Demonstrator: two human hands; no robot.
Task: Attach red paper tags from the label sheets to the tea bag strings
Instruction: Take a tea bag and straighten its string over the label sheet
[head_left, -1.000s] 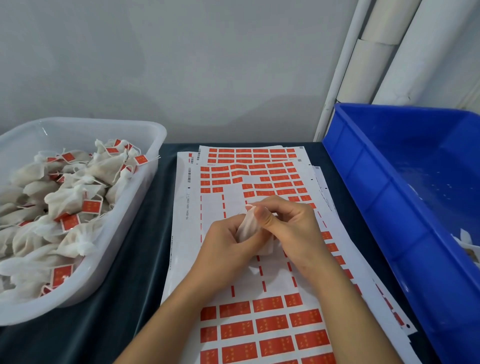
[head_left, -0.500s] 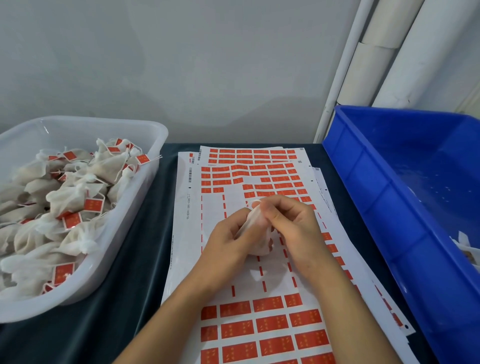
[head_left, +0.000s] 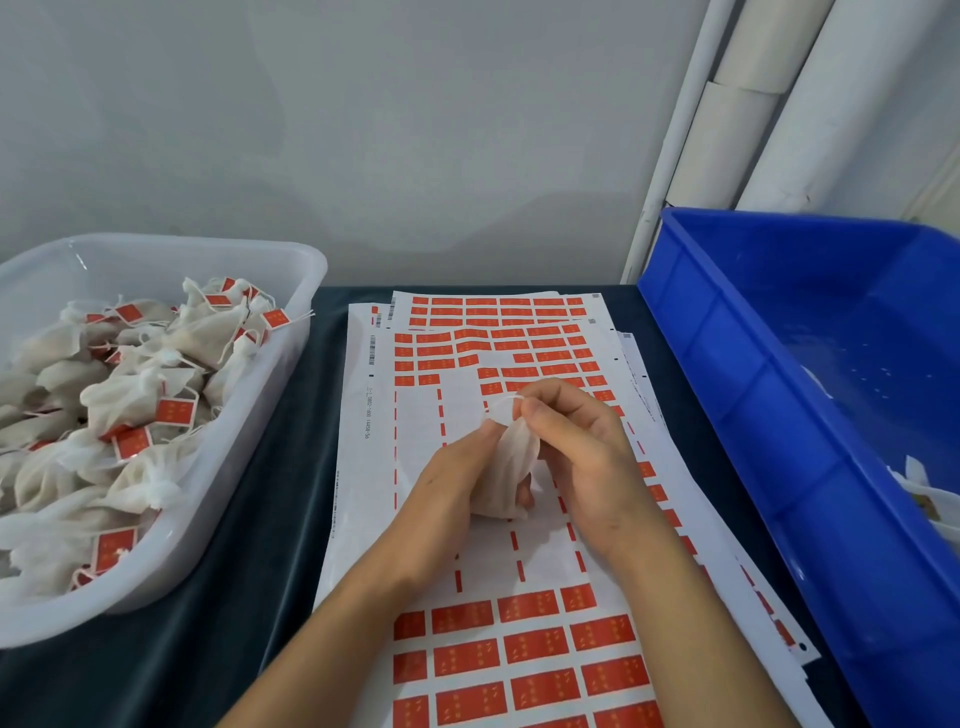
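Observation:
A white mesh tea bag (head_left: 506, 467) stands upright between both hands over the label sheets (head_left: 467, 561). My left hand (head_left: 447, 483) wraps its left side, thumb at the bag's neck. My right hand (head_left: 582, 452) closes around the right side, and its fingertips pinch the bag's top, where a thin white string loop (head_left: 506, 399) shows. The top sheet carries rows of red tags (head_left: 524, 649) near me and more at its far end; the middle strip is peeled bare. No tag is visible on the held bag.
A clear plastic tub (head_left: 249, 426) at left is heaped with tea bags bearing red tags. A blue crate (head_left: 753, 415) stands at right, with a few bags in its near right corner. White pipes (head_left: 727, 130) rise behind it. Dark cloth covers the table.
The bag has been turned more upright between the hands, and the right fingertips now pinch its top with the string loop showing. Both hands stay over the same spot.

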